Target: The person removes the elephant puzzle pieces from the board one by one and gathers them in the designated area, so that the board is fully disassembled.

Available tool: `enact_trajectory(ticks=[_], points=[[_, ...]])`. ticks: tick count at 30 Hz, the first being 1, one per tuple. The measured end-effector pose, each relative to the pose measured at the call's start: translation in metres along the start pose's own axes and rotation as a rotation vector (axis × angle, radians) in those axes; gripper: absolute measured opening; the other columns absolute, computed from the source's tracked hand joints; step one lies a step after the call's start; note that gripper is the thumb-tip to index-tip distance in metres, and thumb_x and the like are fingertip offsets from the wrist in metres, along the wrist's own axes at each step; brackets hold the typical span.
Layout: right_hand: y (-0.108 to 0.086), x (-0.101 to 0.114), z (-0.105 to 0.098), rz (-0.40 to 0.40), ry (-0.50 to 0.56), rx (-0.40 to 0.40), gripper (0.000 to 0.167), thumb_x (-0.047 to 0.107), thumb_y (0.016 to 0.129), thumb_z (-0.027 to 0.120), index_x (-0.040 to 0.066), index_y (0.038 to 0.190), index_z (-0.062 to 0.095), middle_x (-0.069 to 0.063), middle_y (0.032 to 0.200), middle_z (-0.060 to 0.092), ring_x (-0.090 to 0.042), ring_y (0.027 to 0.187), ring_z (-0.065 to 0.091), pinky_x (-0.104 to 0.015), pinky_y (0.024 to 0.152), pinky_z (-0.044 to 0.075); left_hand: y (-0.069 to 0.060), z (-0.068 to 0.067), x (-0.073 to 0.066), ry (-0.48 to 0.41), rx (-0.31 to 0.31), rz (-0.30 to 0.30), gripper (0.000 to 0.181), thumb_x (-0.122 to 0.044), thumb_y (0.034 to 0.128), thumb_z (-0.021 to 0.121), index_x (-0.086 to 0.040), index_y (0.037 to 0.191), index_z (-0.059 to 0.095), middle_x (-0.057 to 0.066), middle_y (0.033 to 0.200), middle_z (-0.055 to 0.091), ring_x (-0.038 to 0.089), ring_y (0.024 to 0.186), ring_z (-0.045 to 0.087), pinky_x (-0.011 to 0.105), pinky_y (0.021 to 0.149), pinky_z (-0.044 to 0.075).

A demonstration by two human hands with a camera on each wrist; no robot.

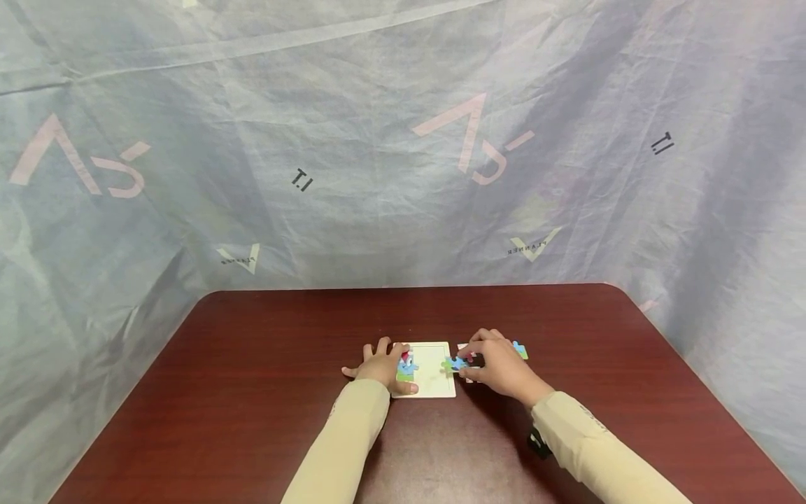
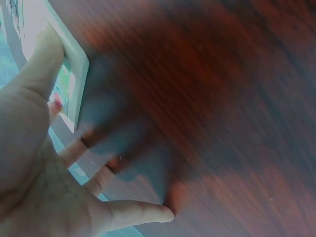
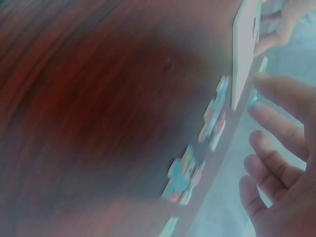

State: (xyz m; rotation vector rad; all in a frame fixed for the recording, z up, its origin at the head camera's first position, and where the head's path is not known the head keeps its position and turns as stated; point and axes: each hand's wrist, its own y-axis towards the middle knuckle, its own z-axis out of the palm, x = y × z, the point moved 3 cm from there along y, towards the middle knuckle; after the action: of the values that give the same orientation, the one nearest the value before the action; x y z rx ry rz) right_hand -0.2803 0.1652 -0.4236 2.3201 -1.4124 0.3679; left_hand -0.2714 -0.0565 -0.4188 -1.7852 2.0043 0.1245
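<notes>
My right hand [image 1: 502,364] is pinching a puzzle piece [image 1: 456,364] at the right rim of the pale board [image 1: 433,381]; my left hand [image 1: 376,368], fingers spread, is resting on its left side. Probably light, stiff and thin, the piece is favouring an edge hold, sparing its knobs.

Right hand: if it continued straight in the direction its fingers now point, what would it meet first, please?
Most likely the pale puzzle board. In the head view, the blue-green piece that the right hand pinches overlaps the board's right edge. Height is unclear, so it might pass above.
</notes>
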Motion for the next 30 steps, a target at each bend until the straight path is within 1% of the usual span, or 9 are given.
enact_trajectory(ticks=[2,8,16,23,30], points=[[-0.004,-0.004,-0.003,0.003,0.003,-0.002,0.023,0.019,0.085,0.085,0.011,0.106,0.079,-0.002,0.103,0.060,-0.023,0.098,0.052,-0.045,0.081,0.046,0.000,0.001,0.001,0.000,-0.003,-0.001,0.077,-0.035,0.0848,0.084,-0.020,0.150,0.046,0.013,0.154,0.033,0.043,0.141,0.027,0.086,0.097,0.025],[-0.012,-0.014,-0.013,0.015,-0.020,-0.031,0.024,0.020,0.084,0.085,0.011,0.105,0.079,-0.002,0.103,0.060,-0.024,0.099,0.053,-0.050,0.085,0.046,0.002,0.002,0.002,-0.002,-0.009,0.001,0.076,-0.034,0.0843,0.085,-0.020,0.148,0.047,0.013,0.153,0.033,0.043,0.141,0.027,0.086,0.097,0.025],[-0.022,-0.029,-0.021,0.026,-0.047,-0.043,0.028,0.017,0.084,0.085,0.008,0.109,0.079,-0.004,0.104,0.062,-0.027,0.101,0.053,-0.052,0.086,0.045,-0.007,-0.006,-0.001,-0.016,0.004,-0.004,0.075,-0.032,0.0854,0.084,-0.018,0.149,0.047,0.013,0.155,0.032,0.043,0.141,0.028,0.086,0.098,0.023],[-0.032,-0.044,-0.030,0.030,-0.064,-0.051,0.023,0.016,0.086,0.083,0.009,0.108,0.079,-0.006,0.103,0.061,-0.029,0.101,0.054,-0.050,0.082,0.048,-0.005,-0.004,-0.002,-0.021,0.001,0.006,0.073,-0.032,0.0856,0.084,-0.019,0.148,0.047,0.014,0.154,0.032,0.044,0.141,0.027,0.086,0.097,0.024],[-0.042,-0.060,-0.035,0.066,-0.080,-0.049,0.023,0.018,0.087,0.082,0.010,0.108,0.078,-0.007,0.105,0.062,-0.033,0.103,0.055,-0.054,0.084,0.050,-0.004,-0.003,-0.001,-0.023,0.003,0.005,0.073,-0.032,0.0854,0.084,-0.019,0.148,0.048,0.013,0.154,0.033,0.043,0.142,0.027,0.087,0.097,0.023]])
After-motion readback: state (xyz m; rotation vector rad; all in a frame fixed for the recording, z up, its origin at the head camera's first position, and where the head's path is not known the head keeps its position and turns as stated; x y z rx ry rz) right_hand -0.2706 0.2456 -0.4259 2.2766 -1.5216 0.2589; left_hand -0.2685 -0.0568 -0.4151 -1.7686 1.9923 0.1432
